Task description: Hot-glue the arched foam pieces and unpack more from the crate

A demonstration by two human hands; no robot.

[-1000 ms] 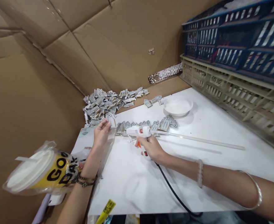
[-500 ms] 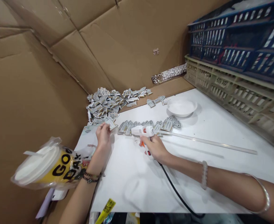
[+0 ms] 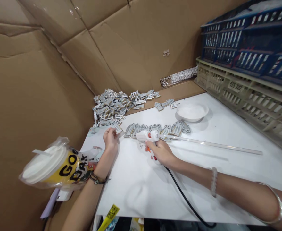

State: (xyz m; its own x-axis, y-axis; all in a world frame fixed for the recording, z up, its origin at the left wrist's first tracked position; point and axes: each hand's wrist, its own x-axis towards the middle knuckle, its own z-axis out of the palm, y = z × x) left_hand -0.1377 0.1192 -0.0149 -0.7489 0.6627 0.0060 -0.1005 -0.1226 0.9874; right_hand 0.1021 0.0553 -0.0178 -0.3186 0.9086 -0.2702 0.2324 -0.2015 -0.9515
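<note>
My left hand (image 3: 110,138) pinches a small grey arch-shaped piece (image 3: 117,127) beside the heap of similar pieces (image 3: 114,104). My right hand (image 3: 162,152) is wrapped round the handle of a white glue gun (image 3: 147,136), its nozzle pointing left. A long clear glue stick (image 3: 218,145) runs out of the gun's back to the right. Just behind the gun, a row of grey pieces (image 3: 130,129) lies on the white table (image 3: 131,179), partly hidden by it.
A white dish (image 3: 192,112) stands behind the row. Stacked crates (image 3: 246,93) line the right side. A bagged yellow cup (image 3: 56,165) is at left, by my left forearm. A black cord (image 3: 184,195) trails to the front edge. Cardboard walls (image 3: 136,41) rise behind.
The whole view has shifted slightly, so the scene sits a little further right. Both hands keep their holds on the piece and the glue gun.
</note>
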